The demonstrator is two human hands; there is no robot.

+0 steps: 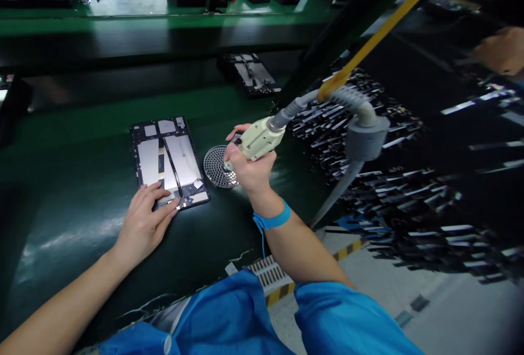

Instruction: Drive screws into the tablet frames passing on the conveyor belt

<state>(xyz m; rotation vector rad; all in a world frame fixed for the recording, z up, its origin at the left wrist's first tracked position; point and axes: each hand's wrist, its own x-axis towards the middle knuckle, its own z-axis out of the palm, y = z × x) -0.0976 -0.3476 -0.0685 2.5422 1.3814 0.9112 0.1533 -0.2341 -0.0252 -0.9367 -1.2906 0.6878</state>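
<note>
An opened tablet (167, 161) with its back cover off lies flat on the green conveyor belt (82, 125), metal plates and a black cable showing. My left hand (143, 224) rests with fingers stretched flat on the tablet's near edge. My right hand (248, 166) is wrapped around a beige electric screwdriver (260, 139), whose grey hose runs up to a grey fitting (364, 134) on a yellow cord (385, 27). The tool's tip is hidden behind my hand, just over a round perforated screw tray (216, 166) to the right of the tablet. A blue strap circles my right wrist.
A second opened device (249, 74) lies farther along the belt. A dark slanted post (327, 43) rises at the right. The right side is a blurred dark area with streaks. Another person's hand (501, 49) shows at the far right. Floor with yellow-black tape lies below.
</note>
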